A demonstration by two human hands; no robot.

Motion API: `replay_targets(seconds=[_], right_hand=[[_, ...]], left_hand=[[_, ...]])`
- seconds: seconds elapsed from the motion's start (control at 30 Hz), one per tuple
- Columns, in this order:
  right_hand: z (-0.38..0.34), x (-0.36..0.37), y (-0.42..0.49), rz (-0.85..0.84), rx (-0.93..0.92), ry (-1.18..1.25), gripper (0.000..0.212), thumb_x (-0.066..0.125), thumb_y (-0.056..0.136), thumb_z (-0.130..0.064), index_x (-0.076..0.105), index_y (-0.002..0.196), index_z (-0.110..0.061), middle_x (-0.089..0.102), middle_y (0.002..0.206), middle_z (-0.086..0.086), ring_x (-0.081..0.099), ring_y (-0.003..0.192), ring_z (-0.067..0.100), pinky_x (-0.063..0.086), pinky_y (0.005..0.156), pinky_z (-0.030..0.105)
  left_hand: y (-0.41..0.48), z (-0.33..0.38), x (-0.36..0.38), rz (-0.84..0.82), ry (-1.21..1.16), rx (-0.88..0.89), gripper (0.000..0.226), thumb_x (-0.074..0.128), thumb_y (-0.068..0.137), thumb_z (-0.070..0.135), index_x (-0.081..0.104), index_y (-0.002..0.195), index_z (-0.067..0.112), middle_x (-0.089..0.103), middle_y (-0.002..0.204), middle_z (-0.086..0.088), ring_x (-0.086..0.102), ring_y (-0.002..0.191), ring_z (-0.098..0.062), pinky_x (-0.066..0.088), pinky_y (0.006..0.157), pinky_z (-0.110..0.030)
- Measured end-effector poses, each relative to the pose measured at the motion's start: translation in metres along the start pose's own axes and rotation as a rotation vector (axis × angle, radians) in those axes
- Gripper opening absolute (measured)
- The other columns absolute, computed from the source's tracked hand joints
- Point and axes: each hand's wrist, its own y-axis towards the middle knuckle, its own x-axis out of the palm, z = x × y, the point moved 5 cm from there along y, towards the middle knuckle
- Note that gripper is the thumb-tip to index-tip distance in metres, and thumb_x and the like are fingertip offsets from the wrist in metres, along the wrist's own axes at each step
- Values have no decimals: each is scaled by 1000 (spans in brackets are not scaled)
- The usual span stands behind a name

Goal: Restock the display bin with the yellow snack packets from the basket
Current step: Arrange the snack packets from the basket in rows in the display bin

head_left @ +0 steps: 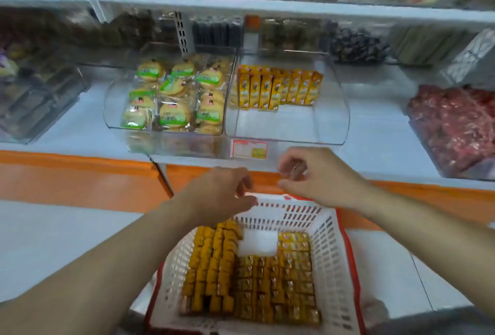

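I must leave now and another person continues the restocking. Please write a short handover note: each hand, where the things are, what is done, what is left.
Left hand: empty, open, above the far rim of the basket.
Right hand: empty, fingers loosely curled, between the basket and the shelf edge.
Yellow snack packets: most are in the basket, packed in rows, with one bare patch near its far end.
Display bin: one row of yellow packets stands at the back; the front is bare.
Done: back row placed.
Left: move the basket packets into the bin.
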Motion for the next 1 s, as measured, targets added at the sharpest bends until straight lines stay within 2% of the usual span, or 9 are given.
replay_targets(seconds=[0.1,0.2,0.27,0.33,0.47,0.63,0.77,0.87,1.0], right_hand=[[45,65,-19,-203,135,-27,19,82,79,-23,65,86,-25,65,78,-13,59,67,-3,45,67,16],[102,126,-29,-370,221,-113,19,79,82,-23,60,88,-24,62,86,-10,60,81,9,43,77,23],[139,161,-32,-448,291,-153,21,78,84,-29,60,94,-26,62,96,-6,61,89,14,49,77,28],[171,190,-31,-432,373,-134,25,78,83,-35,60,99,-28,62,102,-6,61,90,14,52,77,30],[213,240,-25,-340,488,-50,42,75,83,-46,64,118,-26,65,115,-5,57,94,9,44,73,23],[236,303,-30,-525,491,-153,67,47,84,-76,59,130,-30,65,125,0,60,109,21,52,86,37],[240,324,-27,-583,451,-309,83,30,78,-90,58,131,-33,67,120,3,57,113,29,48,81,37],[237,332,-27,-640,452,-308,71,35,85,-82,60,127,-31,65,116,5,51,117,33,41,82,43],[228,324,-27,-529,446,-236,54,52,86,-69,66,118,-28,70,104,-1,62,100,24,52,85,42]], left_hand=[[10,-23,57,-257,125,-110,40,69,90,49,62,123,28,66,112,8,57,94,-12,49,80,-30],[15,-57,109,-289,35,-278,43,70,90,46,61,128,26,67,122,0,60,102,-19,53,90,-34],[16,-78,145,-289,12,-326,45,71,91,40,59,132,25,65,125,-2,60,101,-19,50,83,-30],[17,-99,179,-301,41,-356,52,69,92,38,52,139,24,63,129,-4,61,107,-22,48,80,-30],[27,-138,214,-190,77,-435,62,71,90,34,46,146,21,52,144,-9,52,130,-30,49,103,-44],[49,-167,239,-43,94,-318,71,78,83,27,49,147,21,48,151,-7,43,137,-33,40,110,-45],[65,-176,258,-63,147,-230,79,78,79,38,46,150,24,47,155,-1,36,142,-31,35,116,-45],[68,-186,264,-63,173,-250,87,79,75,49,43,152,30,44,155,2,32,140,-33,32,116,-45],[70,-186,270,-152,307,-283,90,75,69,62,42,149,37,38,150,1,27,136,-32,34,113,-48]])
